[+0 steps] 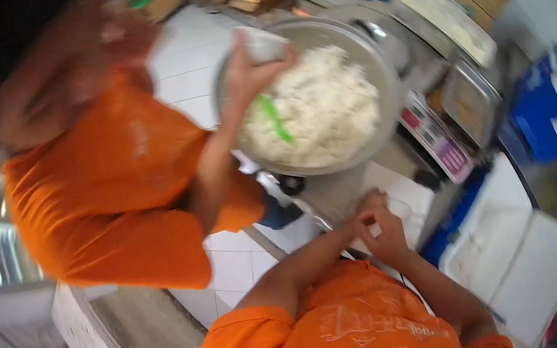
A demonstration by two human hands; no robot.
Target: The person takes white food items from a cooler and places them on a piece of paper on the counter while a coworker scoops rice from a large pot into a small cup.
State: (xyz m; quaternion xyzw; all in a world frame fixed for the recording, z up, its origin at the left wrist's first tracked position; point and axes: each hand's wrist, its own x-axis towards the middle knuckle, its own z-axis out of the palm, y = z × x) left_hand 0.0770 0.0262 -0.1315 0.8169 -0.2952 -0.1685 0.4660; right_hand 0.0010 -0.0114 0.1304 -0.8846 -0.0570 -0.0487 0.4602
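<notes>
My left hand (372, 202) and my right hand (390, 238) meet close together in front of my body, fingers bent and touching. They are over a white sheet or board (416, 189) on the counter. Something pale and translucent (400, 209) shows beside the fingers; blur hides whether either hand grips it. Beyond my hands stands a large metal pot (392, 99) of white rice (322, 106). A bright green utensil (275, 119) sticks in the rice. A co-worker's hand (246, 77) holds a small whitish bowl (265, 46) over the pot's rim.
The co-worker in an orange shirt (117, 201) stands at the left. A pink-and-white kitchen scale (436, 139) and a metal tray (470, 100) are right of the pot. An open white-lined cooler (489, 244) lies near my right arm, with a blue cooler (546, 107) behind it.
</notes>
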